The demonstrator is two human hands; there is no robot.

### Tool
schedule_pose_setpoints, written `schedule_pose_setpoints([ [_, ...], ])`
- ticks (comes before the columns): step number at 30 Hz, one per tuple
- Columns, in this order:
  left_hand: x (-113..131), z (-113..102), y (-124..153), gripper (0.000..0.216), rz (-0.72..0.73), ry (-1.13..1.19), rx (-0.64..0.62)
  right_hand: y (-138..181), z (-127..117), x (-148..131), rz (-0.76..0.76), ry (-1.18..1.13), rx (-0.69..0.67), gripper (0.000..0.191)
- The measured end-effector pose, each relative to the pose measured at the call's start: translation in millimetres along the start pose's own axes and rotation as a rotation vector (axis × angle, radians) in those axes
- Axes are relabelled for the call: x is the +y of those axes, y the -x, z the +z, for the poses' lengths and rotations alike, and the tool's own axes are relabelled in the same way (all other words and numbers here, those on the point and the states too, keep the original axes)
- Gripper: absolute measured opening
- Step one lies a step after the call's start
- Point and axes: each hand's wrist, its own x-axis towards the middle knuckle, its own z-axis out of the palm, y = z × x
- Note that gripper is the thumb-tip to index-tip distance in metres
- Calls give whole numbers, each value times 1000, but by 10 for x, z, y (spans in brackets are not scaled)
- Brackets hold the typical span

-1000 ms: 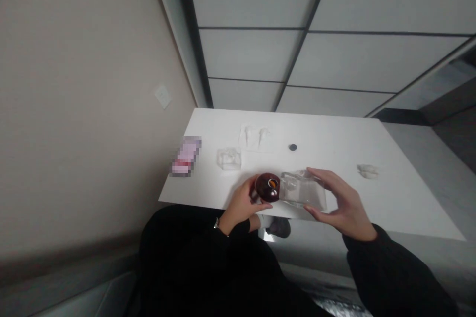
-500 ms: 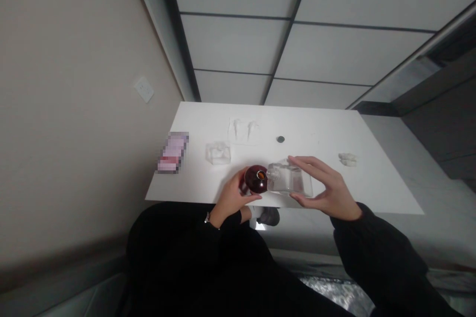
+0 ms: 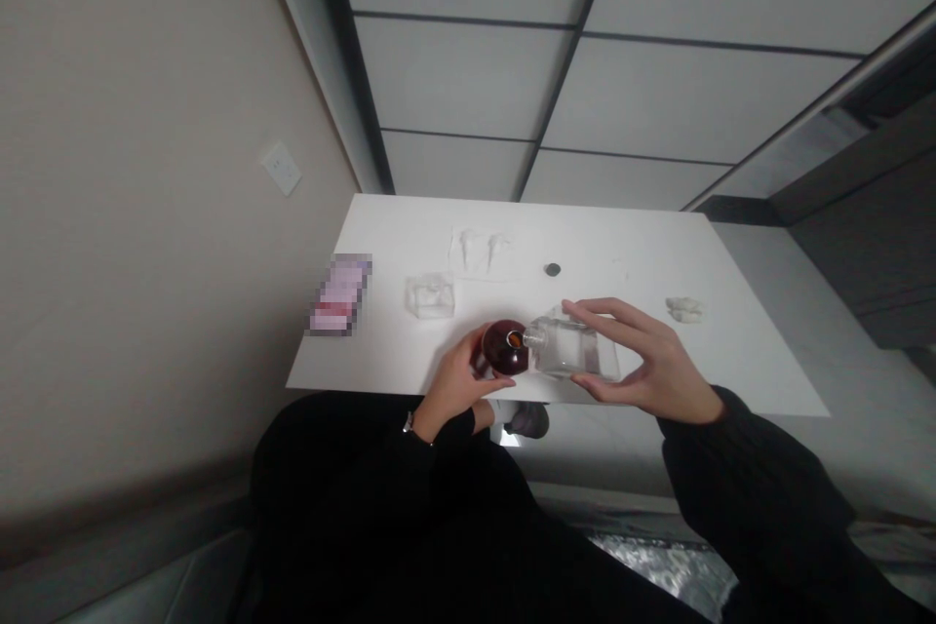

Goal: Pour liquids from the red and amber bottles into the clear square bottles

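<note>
Near the table's front edge, my left hand point(image 3: 459, 372) is wrapped round a dark brown bottle point(image 3: 503, 359) whose open mouth faces up at me. My right hand point(image 3: 643, 356) grips a clear glass bottle point(image 3: 574, 351) by its base end, thumb on the near side and fingers on the far side. This bottle lies tipped on its side in the air, its neck pointing left at the brown bottle's mouth. The two mouths are close together; whether they touch, or whether any liquid passes, I cannot tell.
On the white table point(image 3: 380, 351) stand a second clear glass container point(image 3: 431, 296), two clear dropper- or nozzle-like pieces point(image 3: 481, 252), a small dark round cap point(image 3: 553, 269) and a crumpled pale bundle point(image 3: 684, 309). A blurred-out pink item point(image 3: 340, 295) lies at the left edge.
My right hand has shifted slightly right, and the clear bottle's neck now sits more squarely at the brown bottle's mouth. My left hand keeps its hold.
</note>
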Motion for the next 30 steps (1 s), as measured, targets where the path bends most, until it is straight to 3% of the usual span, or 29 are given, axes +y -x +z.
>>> schedule_pose_setpoints([
  [30,-19,1,-12,87,44,-18,-1,-82,-69,-35,-15,66,-61,64],
])
